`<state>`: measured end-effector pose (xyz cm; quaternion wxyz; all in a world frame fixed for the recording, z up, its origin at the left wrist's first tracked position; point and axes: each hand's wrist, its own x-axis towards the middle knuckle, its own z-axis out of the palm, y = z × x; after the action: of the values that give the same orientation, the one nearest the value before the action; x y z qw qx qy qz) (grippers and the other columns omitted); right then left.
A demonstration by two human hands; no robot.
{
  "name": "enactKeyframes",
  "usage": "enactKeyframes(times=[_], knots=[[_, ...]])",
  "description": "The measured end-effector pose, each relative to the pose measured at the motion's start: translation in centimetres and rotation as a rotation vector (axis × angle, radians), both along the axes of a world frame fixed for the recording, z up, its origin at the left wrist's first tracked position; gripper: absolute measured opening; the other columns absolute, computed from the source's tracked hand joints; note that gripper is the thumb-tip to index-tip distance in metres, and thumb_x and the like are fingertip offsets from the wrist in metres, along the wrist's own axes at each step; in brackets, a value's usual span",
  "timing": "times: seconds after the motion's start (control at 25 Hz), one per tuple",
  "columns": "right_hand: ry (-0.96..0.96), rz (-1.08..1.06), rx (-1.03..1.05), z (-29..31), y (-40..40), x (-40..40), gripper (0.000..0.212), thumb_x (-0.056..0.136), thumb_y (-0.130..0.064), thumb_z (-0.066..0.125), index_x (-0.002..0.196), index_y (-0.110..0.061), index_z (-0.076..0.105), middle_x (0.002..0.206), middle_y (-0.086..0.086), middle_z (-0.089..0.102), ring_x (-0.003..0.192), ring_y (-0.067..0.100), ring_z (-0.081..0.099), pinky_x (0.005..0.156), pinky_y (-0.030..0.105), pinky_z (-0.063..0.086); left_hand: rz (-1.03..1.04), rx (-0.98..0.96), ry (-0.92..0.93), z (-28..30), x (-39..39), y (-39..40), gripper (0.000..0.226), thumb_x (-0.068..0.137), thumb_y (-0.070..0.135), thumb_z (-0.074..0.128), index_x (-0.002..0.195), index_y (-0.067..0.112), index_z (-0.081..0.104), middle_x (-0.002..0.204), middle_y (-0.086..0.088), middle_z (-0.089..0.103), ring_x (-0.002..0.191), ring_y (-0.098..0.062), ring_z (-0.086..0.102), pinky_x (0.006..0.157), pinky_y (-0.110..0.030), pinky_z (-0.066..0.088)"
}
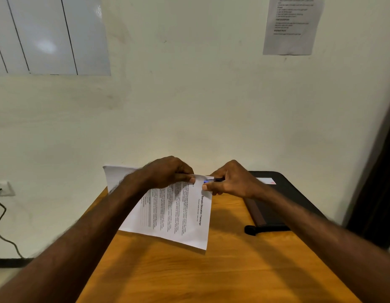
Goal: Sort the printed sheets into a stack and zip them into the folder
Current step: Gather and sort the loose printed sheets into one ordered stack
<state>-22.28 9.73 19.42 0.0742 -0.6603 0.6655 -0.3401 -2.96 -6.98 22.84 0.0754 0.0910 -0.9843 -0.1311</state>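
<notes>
Both hands are up at the far edge of the sheets [174,215], which lie tilted on the desk [211,276] with the heading "Sample Education Transcript" showing. The left hand [168,172] pinches that far edge, thumb on top. The right hand [231,182] pinches the corner next to it, and something small, blue and dark, a clip or a pen perhaps, sits between its fingers; I cannot tell which. The folder [283,200], black and zipped at the near side as far as I can see, lies to the right, apart from the paper. Paper like this is light, limp and slippery sheet on sheet, so I would hold it by two edges and tap it square, keeping pinches gentle to avoid creases.
</notes>
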Motion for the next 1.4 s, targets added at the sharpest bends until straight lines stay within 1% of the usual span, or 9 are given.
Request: enactKeyframes(times=[0.2,0.36,0.48,0.6,0.72,0.84,1.04,1.24,1.4], knots=[[-0.107,0.018,0.042,-0.7,0.4,0.0,0.037,0.092,-0.040,0.075,0.094,-0.003,0.079,0.089,0.004,0.081,0.069,0.023,0.076,0.066,0.047,0.064,0.020,-0.011,0.016,-0.3,0.0,-0.5,0.026,0.101,0.051,0.059,0.086,0.036,0.073,0.090,0.012,0.078,0.082,-0.008,0.072,0.079,-0.044,0.060],[-0.161,-0.016,0.027,-1.2,0.3,0.4,0.055,0.091,-0.050,0.073,0.086,0.005,0.067,0.090,0.003,0.081,0.051,0.024,0.069,0.051,0.037,0.055,0.035,-0.026,0.041,-0.2,-0.1,-0.6,0.029,0.103,0.049,0.058,0.085,0.031,0.073,0.086,0.006,0.076,0.081,-0.017,0.069,0.077,-0.045,0.056],[-0.246,-0.013,-0.016,-1.2,0.7,0.4,0.032,0.087,-0.044,0.079,0.097,-0.015,0.071,0.087,-0.002,0.081,0.045,0.020,0.062,0.047,0.030,0.050,0.048,-0.013,0.078,-0.3,-0.2,-0.8,0.029,0.104,0.047,0.057,0.085,0.030,0.071,0.086,0.007,0.076,0.076,-0.011,0.067,0.073,-0.038,0.054],[-0.422,-0.073,-0.109,-1.1,1.3,0.2,0.048,0.083,-0.037,0.083,0.126,-0.028,0.064,0.071,0.004,0.076,0.038,0.015,0.049,0.040,0.024,0.045,0.053,0.049,0.151,-0.2,0.3,-0.9,0.032,0.100,0.053,0.057,0.086,0.030,0.073,0.085,0.006,0.077,0.075,-0.014,0.068,0.073,-0.042,0.055],[-0.741,-0.200,-0.268,-1.3,1.5,-0.8,0.048,0.074,-0.045,0.085,0.116,-0.024,0.075,0.068,0.007,0.069,0.041,0.011,0.046,0.037,0.021,0.036,0.045,0.135,0.292,0.5,0.9,-1.0,0.039,0.102,0.050,0.061,0.079,0.019,0.070,0.076,-0.005,0.071,0.068,-0.023,0.065,0.067,-0.043,0.051],[-0.940,-0.350,-0.327,-3.0,1.5,-2.7,0.038,0.086,-0.049,0.076,0.106,-0.017,0.078,0.063,0.003,0.056,0.041,0.009,0.036,0.035,0.020,0.029,0.048,0.270,0.471,1.5,1.4,-0.8,0.039,0.104,0.042,0.061,0.083,0.010,0.072,0.083,-0.013,0.075,0.078,-0.035,0.071,0.070,-0.043,0.055],[-0.789,-0.666,-0.009,-9.7,0.2,-6.6,0.029,0.101,-0.022,0.062,0.120,0.000,0.058,0.076,0.005,0.054,0.052,0.010,0.045,0.039,0.022,0.035,0.146,0.539,0.777,1.4,2.0,-0.9,0.037,0.105,0.034,0.062,0.095,-0.001,0.073,0.086,-0.014,0.079,0.073,-0.027,0.077,0.066,-0.033,0.060],[-0.293,-0.839,0.187,-15.6,-0.7,-7.2,0.015,0.102,-0.028,0.061,0.103,-0.014,0.055,0.106,0.009,0.066,0.086,0.018,0.065,0.075,0.036,0.060,0.245,0.693,0.934,-0.7,2.1,-1.6,0.035,0.103,0.029,0.063,0.081,0.003,0.067,0.067,0.003,0.069,0.061,-0.007,0.064,0.056,-0.019,0.052],[-0.171,-0.811,0.237,-17.1,-1.6,-6.0,0.043,0.104,-0.035,0.057,0.134,-0.005,0.052,0.106,0.004,0.064,0.082,0.012,0.059,0.055,0.018,0.043,0.293,0.745,0.937,-2.5,1.9,-2.1,0.035,0.103,0.029,0.063,0.093,-0.003,0.071,0.071,0.003,0.075,0.063,-0.008,0.069,0.059,-0.021,0.056]])
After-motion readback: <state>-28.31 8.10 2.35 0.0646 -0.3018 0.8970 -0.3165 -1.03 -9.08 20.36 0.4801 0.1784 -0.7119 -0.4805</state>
